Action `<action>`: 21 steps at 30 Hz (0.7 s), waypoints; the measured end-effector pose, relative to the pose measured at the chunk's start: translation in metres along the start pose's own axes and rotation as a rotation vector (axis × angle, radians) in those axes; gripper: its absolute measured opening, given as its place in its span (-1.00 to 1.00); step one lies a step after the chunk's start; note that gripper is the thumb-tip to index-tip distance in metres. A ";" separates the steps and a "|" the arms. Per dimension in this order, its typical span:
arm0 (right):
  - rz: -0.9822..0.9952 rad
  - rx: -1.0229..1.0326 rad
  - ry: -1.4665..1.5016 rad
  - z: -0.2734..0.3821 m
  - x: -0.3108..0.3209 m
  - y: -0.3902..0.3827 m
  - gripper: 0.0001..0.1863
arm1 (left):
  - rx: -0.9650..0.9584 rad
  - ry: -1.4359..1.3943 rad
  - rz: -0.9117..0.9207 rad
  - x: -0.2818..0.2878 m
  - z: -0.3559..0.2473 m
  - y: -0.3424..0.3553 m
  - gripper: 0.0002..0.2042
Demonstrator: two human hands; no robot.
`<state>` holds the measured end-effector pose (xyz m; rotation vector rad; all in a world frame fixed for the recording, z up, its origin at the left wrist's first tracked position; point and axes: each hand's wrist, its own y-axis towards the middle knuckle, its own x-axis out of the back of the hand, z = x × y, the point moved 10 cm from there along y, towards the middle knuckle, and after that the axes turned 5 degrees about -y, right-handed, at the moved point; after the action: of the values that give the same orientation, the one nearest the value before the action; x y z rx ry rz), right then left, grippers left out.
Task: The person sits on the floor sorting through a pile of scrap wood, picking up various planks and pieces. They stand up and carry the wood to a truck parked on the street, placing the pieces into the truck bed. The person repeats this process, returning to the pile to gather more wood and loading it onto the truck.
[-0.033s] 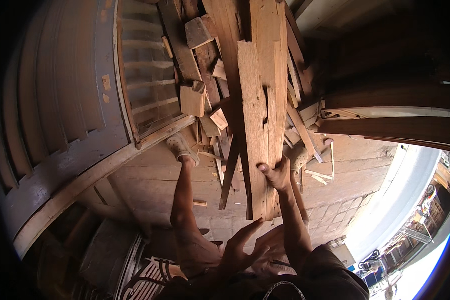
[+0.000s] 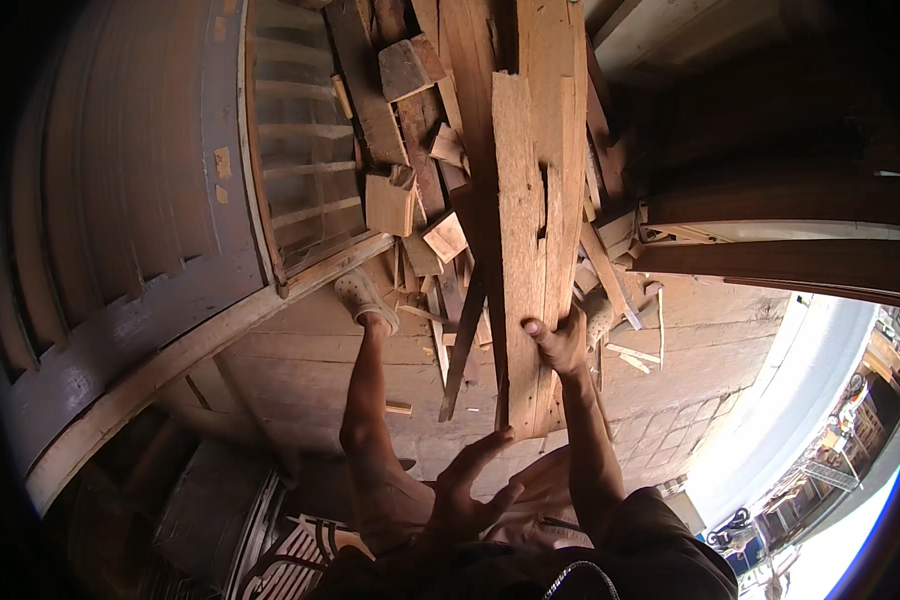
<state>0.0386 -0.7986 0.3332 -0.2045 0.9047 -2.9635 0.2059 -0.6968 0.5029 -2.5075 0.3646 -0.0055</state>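
Observation:
A long, rough wooden plank runs away from me, its near end close to my lap. My right hand grips its right edge, the thumb on top; the fingers go out of sight round the side. Lower down, my left hand is held with fingers apart, and its index fingertip is at the plank's near end; whether it touches I cannot tell. A wider board with a dark split lies alongside and beyond the plank. How the two are joined, if at all, is unclear.
Offcut blocks and several timber strips are heaped to the left of the plank. A slatted panel stands at the left. Dark brown boards jut in at the right. My clog-shod foot rests on the tiled floor.
The plank has shifted slightly to the right, along with my right hand, which stays on it. My left hand has moved a little left and stays spread.

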 end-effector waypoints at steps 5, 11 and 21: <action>-0.057 0.083 -0.054 0.089 0.000 0.047 -0.13 | -0.250 0.051 -0.476 0.121 -0.007 0.138 -0.35; -0.173 0.110 -0.176 0.146 -0.016 0.134 -0.14 | -0.221 -0.319 -0.177 0.112 -0.042 0.288 -0.30; -0.109 0.371 -0.033 0.188 -0.070 0.356 -0.12 | -0.479 -0.062 -0.375 0.210 -0.073 0.481 -0.16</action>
<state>0.1319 -1.1924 0.2808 -0.2949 0.3367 -3.1432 0.2778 -1.1696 0.2741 -3.0044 -0.1569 0.0117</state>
